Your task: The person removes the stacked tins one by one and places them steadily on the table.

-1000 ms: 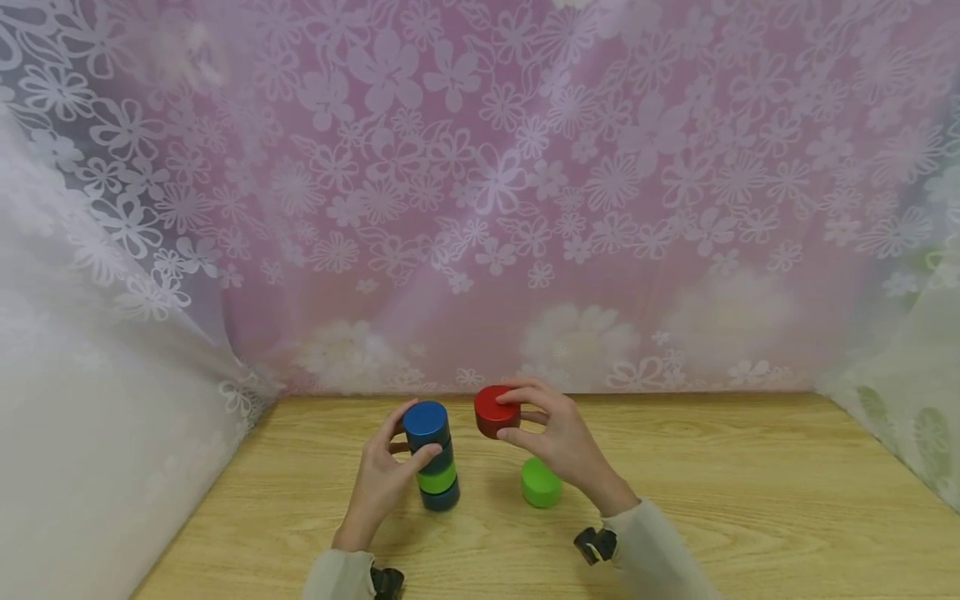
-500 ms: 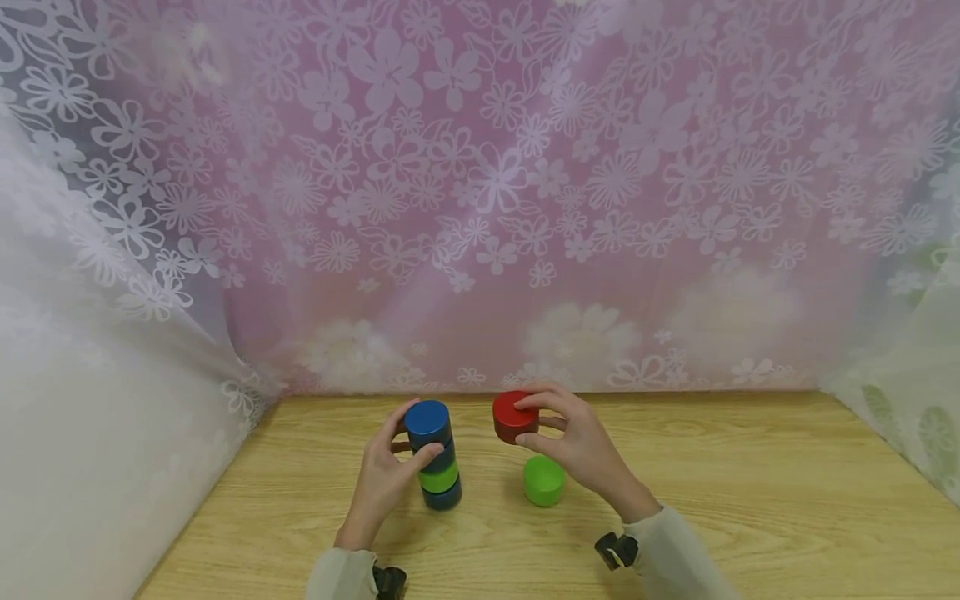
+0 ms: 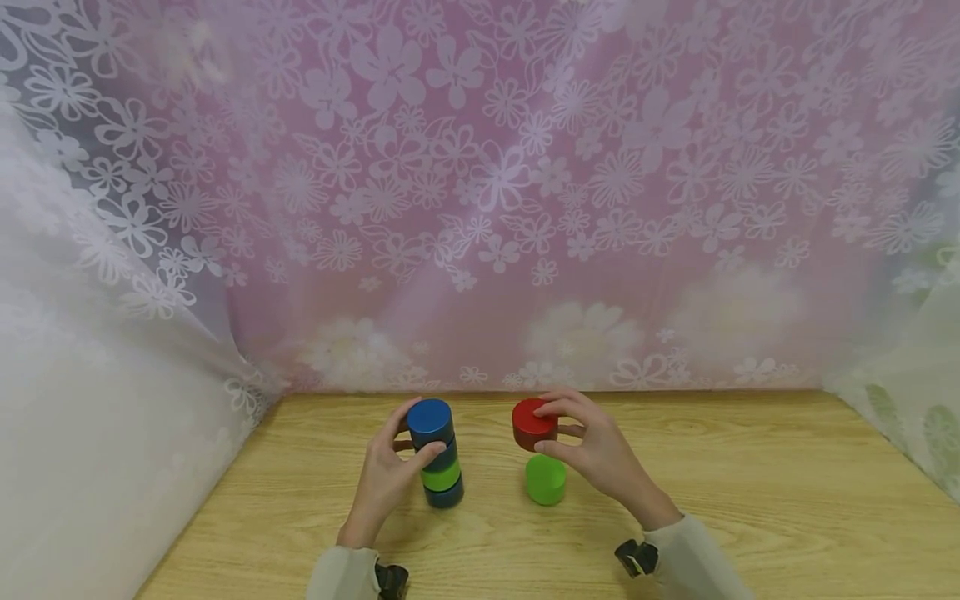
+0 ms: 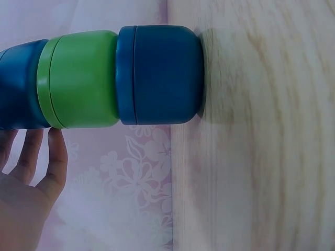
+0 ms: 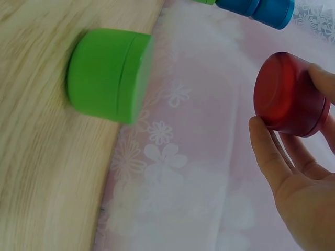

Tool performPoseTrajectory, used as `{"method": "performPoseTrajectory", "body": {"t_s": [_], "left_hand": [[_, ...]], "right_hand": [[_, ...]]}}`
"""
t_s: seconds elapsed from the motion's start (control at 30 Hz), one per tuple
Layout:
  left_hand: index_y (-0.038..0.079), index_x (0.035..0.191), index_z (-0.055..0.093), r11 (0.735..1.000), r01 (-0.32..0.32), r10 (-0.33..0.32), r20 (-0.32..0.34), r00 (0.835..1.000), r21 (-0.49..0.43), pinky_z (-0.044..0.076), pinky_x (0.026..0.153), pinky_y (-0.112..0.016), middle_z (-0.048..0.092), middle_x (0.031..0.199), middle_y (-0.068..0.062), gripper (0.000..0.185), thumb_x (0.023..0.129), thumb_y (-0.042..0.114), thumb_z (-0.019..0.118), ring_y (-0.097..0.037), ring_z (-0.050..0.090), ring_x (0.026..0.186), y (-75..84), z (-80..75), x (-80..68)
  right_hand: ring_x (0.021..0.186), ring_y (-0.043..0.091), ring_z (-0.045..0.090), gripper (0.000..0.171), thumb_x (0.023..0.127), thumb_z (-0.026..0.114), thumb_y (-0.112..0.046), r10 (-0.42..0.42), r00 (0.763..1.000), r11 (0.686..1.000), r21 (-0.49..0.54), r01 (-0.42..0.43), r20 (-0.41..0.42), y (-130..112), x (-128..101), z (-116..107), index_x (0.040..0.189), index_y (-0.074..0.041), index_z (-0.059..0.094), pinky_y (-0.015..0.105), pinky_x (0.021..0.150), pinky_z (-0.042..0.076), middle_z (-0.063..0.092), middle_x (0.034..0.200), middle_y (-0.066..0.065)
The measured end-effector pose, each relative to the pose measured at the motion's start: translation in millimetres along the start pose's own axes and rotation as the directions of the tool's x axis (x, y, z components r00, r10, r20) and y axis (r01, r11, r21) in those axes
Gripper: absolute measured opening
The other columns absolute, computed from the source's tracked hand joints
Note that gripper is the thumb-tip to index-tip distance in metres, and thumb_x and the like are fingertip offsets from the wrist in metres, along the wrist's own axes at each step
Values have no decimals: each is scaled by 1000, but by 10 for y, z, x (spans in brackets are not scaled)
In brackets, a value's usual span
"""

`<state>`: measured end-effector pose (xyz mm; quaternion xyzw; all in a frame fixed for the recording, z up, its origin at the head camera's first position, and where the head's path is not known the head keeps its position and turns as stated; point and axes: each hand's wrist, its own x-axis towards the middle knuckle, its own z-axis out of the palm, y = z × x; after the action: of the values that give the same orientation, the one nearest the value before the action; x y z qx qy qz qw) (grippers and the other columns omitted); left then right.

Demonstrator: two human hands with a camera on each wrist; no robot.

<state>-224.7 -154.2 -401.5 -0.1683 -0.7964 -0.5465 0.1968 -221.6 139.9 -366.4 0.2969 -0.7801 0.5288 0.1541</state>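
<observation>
My left hand (image 3: pixel 384 477) grips the upper part of an upright stack of round lidded tins. Its top tin (image 3: pixel 430 423) is blue, and further down come a green tin (image 4: pixel 84 78) and the bottom blue tin (image 4: pixel 165 76), which stands on the table. My right hand (image 3: pixel 603 458) holds a red tin (image 3: pixel 532 427) by its sides, thumb and fingers around it. The red tin is in the air above a single bright green tin (image 3: pixel 546 482) on the table. A gap shows between these two in the right wrist view (image 5: pixel 290 94).
The wooden table (image 3: pixel 750 483) ends at a pink flowered curtain (image 3: pixel 487 208) behind. White flowered sheets hang at the left (image 3: pixel 90 375) and right (image 3: pixel 907 367). A dark wrist device (image 3: pixel 637 557) sits by each sleeve.
My right hand has moved right and slightly nearer with the red tin, from beside the stack to above the single green tin. My left hand keeps its grip on the stack, nearly still.
</observation>
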Motion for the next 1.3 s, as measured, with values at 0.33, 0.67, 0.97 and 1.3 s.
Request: {"method": "performPoseTrajectory", "body": {"t_s": [0.33,0.67,0.97,1.3], "left_hand": [[7,146,52,1000,0,0,1,1000,-1,54,87,-40,65,126,-14,64,88,9,81,-30,61,112,-10,-2,3],[7,146,52,1000,-8,8,0,1000,6,54,88,-44,64,126,-14,65,88,9,81,-31,61,113,-14,5,1],[7,146,52,1000,-12,12,0,1000,7,54,88,-43,64,127,-14,65,88,8,81,-31,61,113,-18,1,2],[6,145,52,1000,-3,3,-4,1000,6,54,87,-44,65,125,-14,65,87,7,81,-32,61,112,-12,7,0]], "right_hand": [[113,43,61,33,80,82,8,-7,1000,999,-39,7,16,37,-29,-60,109,-2,71,38,85,59,59,126,20],[108,42,62,30,79,83,7,12,999,999,-37,-11,30,58,-92,-131,103,-4,69,35,82,59,60,122,19],[105,40,63,30,76,84,8,23,999,995,-93,-20,32,114,-149,-219,99,-5,69,34,81,60,61,119,18],[102,38,64,32,74,86,9,42,998,992,-124,-35,48,167,-204,-294,96,-7,69,35,80,60,62,115,15]]}}
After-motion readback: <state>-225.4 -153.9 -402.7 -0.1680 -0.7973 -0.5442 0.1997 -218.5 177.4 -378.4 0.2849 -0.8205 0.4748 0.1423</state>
